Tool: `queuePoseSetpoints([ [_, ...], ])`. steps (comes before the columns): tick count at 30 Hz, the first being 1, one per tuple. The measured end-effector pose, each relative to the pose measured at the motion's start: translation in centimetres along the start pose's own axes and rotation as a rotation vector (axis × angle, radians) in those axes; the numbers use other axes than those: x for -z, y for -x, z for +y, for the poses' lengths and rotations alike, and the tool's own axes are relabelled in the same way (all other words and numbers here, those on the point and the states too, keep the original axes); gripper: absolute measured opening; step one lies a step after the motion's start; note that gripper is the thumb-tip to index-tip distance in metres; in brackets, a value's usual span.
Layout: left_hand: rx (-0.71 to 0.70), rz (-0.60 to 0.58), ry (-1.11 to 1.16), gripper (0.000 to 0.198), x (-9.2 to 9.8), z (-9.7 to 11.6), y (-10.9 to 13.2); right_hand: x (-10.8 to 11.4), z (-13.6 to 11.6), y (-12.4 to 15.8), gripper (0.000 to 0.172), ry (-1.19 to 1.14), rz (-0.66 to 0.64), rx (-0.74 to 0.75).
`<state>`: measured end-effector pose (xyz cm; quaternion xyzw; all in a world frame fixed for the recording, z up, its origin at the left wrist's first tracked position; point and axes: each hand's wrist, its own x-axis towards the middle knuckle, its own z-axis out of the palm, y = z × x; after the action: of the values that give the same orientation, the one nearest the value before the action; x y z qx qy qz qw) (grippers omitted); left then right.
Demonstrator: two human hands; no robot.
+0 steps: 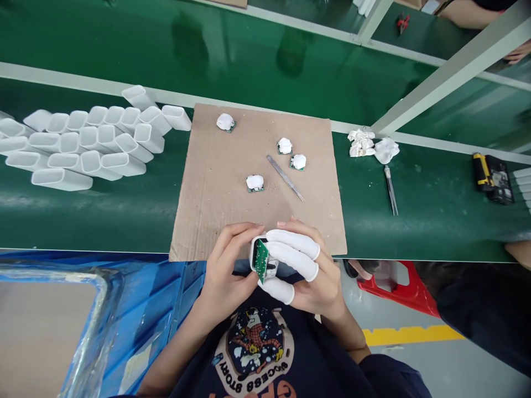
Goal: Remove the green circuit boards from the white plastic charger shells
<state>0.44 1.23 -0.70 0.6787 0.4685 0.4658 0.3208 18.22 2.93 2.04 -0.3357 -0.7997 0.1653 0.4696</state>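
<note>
Both my hands meet just below the front edge of a cardboard sheet [232,182]. My left hand [226,271] grips a small white plastic housing [256,250]. My right hand [309,271], with white finger cots on three fingers, holds a small green circuit board [261,264] at the housing's open end. On the cardboard lie several small green boards topped with white blobs, among them one [255,182] nearest my hands and one [226,122] at the back, beside metal tweezers [285,177].
A stack of white plastic housings [83,146] lies on the green bench at the left. Crumpled white wipes [373,146], a second tool [390,190] and a yellow-black device [492,177] lie at the right. A blue crate [136,309] stands lower left; a red stool [394,284] lower right.
</note>
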Motion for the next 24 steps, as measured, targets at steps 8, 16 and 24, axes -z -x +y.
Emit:
queuePoseSetpoints([
  [8,0.032,-0.009,0.047,0.058,-0.04,0.11,-0.03,0.12,-0.12,0.31,0.042,-0.048,0.036,0.009],
  [16,0.003,-0.013,0.011,0.057,0.17,0.78,0.01,-0.02,-0.22,0.51,0.046,-0.08,0.023,0.016],
  [24,0.022,-0.02,0.009,0.057,0.18,0.55,0.1,-0.03,-0.24,0.66,0.039,-0.038,-0.01,0.009],
])
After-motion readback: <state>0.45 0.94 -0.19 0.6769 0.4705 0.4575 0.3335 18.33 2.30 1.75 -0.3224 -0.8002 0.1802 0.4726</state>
